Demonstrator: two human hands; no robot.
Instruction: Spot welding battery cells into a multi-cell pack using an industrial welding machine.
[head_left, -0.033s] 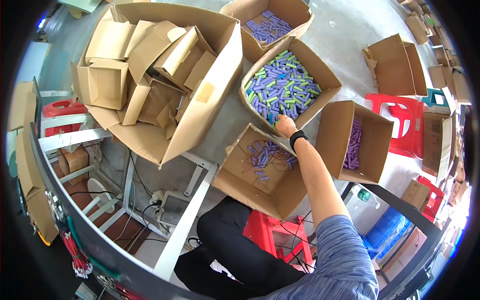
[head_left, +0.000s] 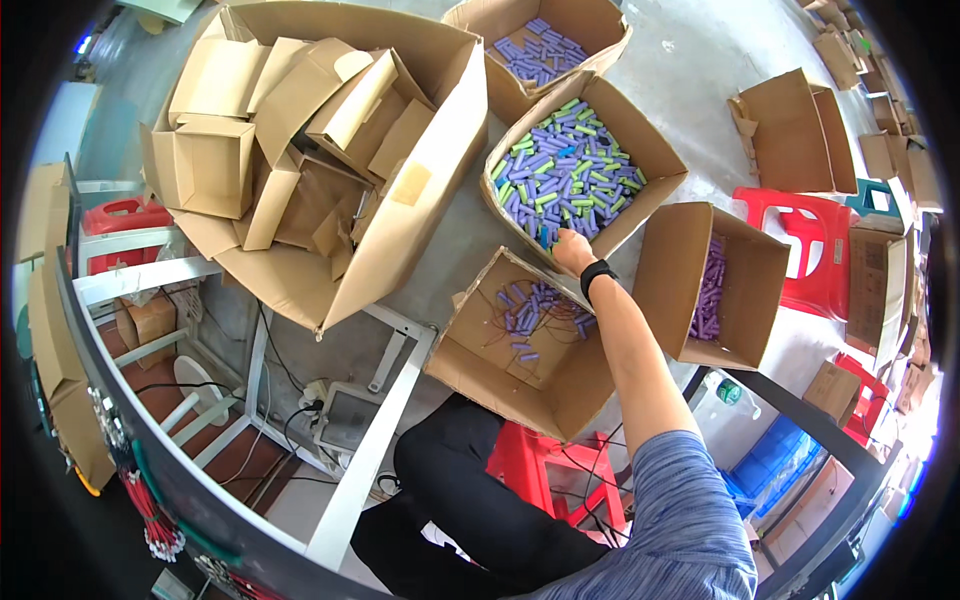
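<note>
We see our right hand point(head_left: 572, 248), a black band at its wrist, reaching far forward into a cardboard box point(head_left: 660, 160) heaped with small smooth cylinders point(head_left: 565, 175), purple and green. They lie flat, long axes pointing every way. The fingers touch the near edge of the heap; we cannot tell whether they grip one. Nearer sits a shallower box point(head_left: 480, 365) with scattered purple cylinders. Far left, a large carton point(head_left: 440, 190) holds folded cardboard.

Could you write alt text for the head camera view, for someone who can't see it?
A person's right hand reaches into a cardboard box of purple and green cylinders. More open boxes surround it; one big box holds folded cartons.
</note>
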